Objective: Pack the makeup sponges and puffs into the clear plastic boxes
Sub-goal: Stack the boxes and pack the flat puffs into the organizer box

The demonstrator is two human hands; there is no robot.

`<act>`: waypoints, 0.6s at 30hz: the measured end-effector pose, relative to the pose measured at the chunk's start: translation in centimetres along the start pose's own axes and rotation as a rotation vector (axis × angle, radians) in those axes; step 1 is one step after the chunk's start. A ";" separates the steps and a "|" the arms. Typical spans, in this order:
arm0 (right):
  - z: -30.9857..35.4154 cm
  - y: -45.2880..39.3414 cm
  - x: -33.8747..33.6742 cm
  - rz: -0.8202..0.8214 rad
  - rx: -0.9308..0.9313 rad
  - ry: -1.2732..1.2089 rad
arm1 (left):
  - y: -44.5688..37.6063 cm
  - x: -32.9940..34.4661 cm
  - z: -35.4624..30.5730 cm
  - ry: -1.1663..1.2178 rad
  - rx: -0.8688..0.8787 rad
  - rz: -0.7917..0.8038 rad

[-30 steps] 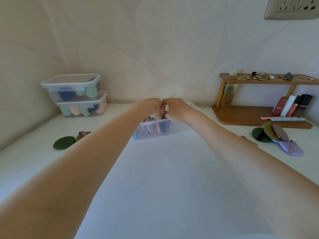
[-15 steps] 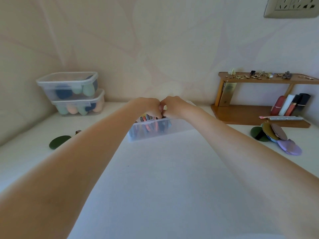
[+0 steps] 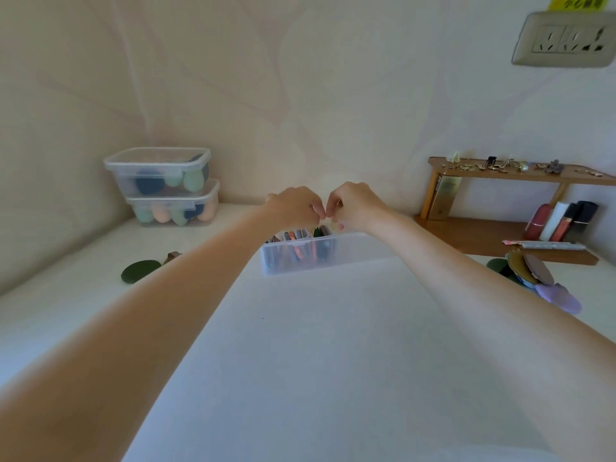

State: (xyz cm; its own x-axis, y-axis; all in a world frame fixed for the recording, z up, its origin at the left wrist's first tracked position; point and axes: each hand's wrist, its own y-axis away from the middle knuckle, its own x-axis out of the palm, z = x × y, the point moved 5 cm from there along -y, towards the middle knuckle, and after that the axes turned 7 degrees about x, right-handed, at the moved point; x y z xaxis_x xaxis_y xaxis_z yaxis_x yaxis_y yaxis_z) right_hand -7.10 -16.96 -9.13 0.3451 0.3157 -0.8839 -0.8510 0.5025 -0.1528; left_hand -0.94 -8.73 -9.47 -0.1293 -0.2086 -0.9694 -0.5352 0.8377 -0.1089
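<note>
A clear plastic box [image 3: 353,253] stands open at the middle of the white table, with several flat puffs [image 3: 296,250] upright in its left half. My left hand [image 3: 293,206] and my right hand [image 3: 355,205] hover just over that row, fingers curled, fingertips meeting. A dark green puff [image 3: 317,232] pokes up right beneath them. Whether either hand pinches a puff is hidden by the fingers. Loose puffs lie in a pile [image 3: 533,271] at the right, and one green puff [image 3: 140,271] lies at the left.
Two lidded clear boxes of sponges are stacked at the back left, the upper box [image 3: 160,168] on the lower box [image 3: 173,210]. A wooden shelf [image 3: 483,233] with cosmetics [image 3: 563,221] stands at the back right. A wall socket [image 3: 563,40] is above it.
Both hands have risen a little from inside the open box, and the fingertips now sit just above the puffs. The view has shifted slightly.
</note>
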 end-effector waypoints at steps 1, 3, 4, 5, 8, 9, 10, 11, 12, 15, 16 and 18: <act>0.5 0.3 -0.4 -0.040 -0.021 -0.025 | 0.4 -0.4 0.3 0.023 0.001 -0.032; 2.3 1.2 -1.1 -0.117 -0.083 -0.090 | 1.5 -1.3 1.1 0.046 -0.001 -0.093; 3.6 1.8 -1.1 -0.141 -0.125 -0.121 | 2.4 -1.8 1.6 0.041 -0.009 -0.123; 4.9 2.4 -0.8 -0.154 -0.169 -0.149 | 3.3 -2.3 2.2 0.024 -0.020 -0.155; 9.2 4.2 1.8 -0.121 -0.281 -0.214 | 6.6 -2.9 5.6 -0.021 -0.091 -0.216; 10.4 4.7 2.9 -0.098 -0.311 -0.224 | 7.5 -2.7 7.2 -0.032 -0.125 -0.211; 11.8 5.2 4.3 -0.061 -0.341 -0.225 | 8.7 -2.5 9.0 -0.053 -0.171 -0.196; 13.0 5.4 5.9 -0.016 -0.365 -0.219 | 9.7 -2.2 10.8 -0.064 -0.220 -0.171; 13.9 5.4 7.5 0.035 -0.374 -0.201 | 10.7 -1.9 12.4 -0.066 -0.267 -0.137; 15.5 4.6 12.5 0.205 -0.307 -0.132 | 13.8 -0.9 16.5 -0.079 -0.402 -0.023; 15.9 4.2 13.8 0.243 -0.271 -0.117 | 14.7 -0.6 17.7 -0.059 -0.446 0.007; 16.4 3.5 15.7 0.269 -0.207 -0.089 | 16.0 0.0 18.9 -0.003 -0.473 0.053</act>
State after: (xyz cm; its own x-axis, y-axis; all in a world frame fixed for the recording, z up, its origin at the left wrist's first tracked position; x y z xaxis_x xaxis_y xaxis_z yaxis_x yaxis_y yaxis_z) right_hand 1.81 2.98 -16.35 0.1234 0.4876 -0.8643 -0.9751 0.2212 -0.0144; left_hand 6.24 14.22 -15.41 -0.1647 -0.1692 -0.9717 -0.8495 0.5250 0.0525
